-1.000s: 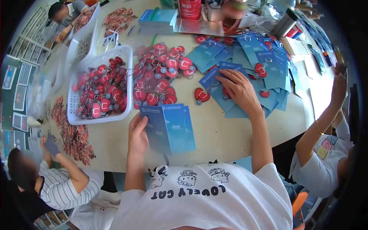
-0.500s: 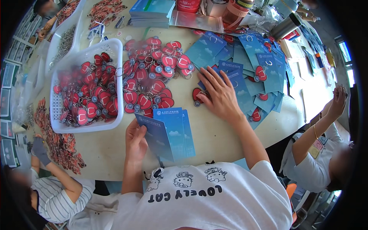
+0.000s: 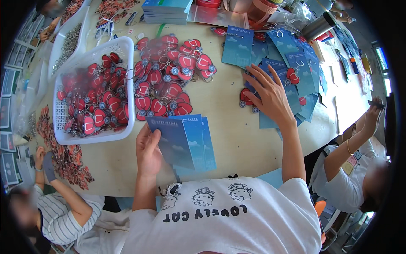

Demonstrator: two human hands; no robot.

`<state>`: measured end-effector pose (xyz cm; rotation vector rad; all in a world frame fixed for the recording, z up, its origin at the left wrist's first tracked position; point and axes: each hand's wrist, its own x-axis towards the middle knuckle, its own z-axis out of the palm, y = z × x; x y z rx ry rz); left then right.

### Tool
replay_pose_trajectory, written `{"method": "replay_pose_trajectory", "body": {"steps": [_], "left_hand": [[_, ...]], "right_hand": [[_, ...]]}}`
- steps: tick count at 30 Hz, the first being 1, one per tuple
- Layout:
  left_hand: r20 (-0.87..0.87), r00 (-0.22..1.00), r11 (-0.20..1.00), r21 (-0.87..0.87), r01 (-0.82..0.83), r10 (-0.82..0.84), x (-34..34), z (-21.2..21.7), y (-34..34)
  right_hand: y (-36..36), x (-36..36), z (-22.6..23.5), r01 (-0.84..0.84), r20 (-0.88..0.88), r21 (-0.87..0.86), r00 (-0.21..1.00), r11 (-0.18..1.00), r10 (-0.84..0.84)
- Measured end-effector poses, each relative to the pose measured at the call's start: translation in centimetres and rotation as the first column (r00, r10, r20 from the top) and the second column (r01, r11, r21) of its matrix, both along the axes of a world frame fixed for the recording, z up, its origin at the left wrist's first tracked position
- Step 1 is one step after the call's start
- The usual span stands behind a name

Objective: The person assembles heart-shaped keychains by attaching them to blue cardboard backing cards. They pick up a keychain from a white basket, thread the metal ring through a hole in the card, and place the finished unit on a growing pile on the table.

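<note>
the fanned blue cards are held above the tabletop, close to the middle of its near edge, in the left hand; that grip is pinched together on them, thumb across the front and fingers behind. the right hand is palm down over a loose spread of blue cards toward the right edge, its grip relaxed and the fingers splayed apart; whether the fingertips touch the cards cannot be told. a red keychain lies just beside the right thumb, and others show among the spread cards. beyond the left hand lies a heap of red keychains, right next to a white basket filled with more of the same kind. a strip of small orange-red pieces runs by the left edge, and past the basket sits a white bin of metal rings. toward the far edge stands a stack of blue cards, and toward the far right corner a steel tumbler. a person in a striped top is at the near left corner; another, in a white top, has raised hands beyond the right edge
</note>
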<state>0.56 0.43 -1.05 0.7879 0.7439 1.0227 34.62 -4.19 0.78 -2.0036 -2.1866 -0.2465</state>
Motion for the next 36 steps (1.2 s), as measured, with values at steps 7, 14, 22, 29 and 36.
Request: {"method": "replay_pose_trajectory", "body": {"steps": [7,14,22,29,36], "left_hand": [[0.049,0.995,0.975,0.199,-0.099,0.091,1.8,2.0,2.5],[0.107,0.994,0.988,0.151,0.009,-0.026,3.5,-0.2,3.4],[0.133,0.989,0.994,0.094,0.053,-0.065,3.2,-1.0,3.6],[0.130,0.992,0.997,0.078,-0.011,0.001,3.2,-0.9,3.9],[0.132,0.991,0.998,0.063,-0.014,0.006,3.2,-0.8,3.8]], "right_hand": [[6.8,-6.0,0.7,-0.048,-0.315,0.234,0.941,0.971,0.123],[12.0,-7.7,-2.1,-0.021,-0.388,0.237,0.914,0.971,0.115],[10.1,-5.2,-2.0,0.010,-0.704,0.163,0.702,0.987,0.109],[15.4,-3.3,-2.8,-0.031,-0.577,0.230,0.801,0.973,0.162],[20.4,-4.8,-2.0,0.032,-0.302,0.037,0.953,0.999,-0.019]]}}
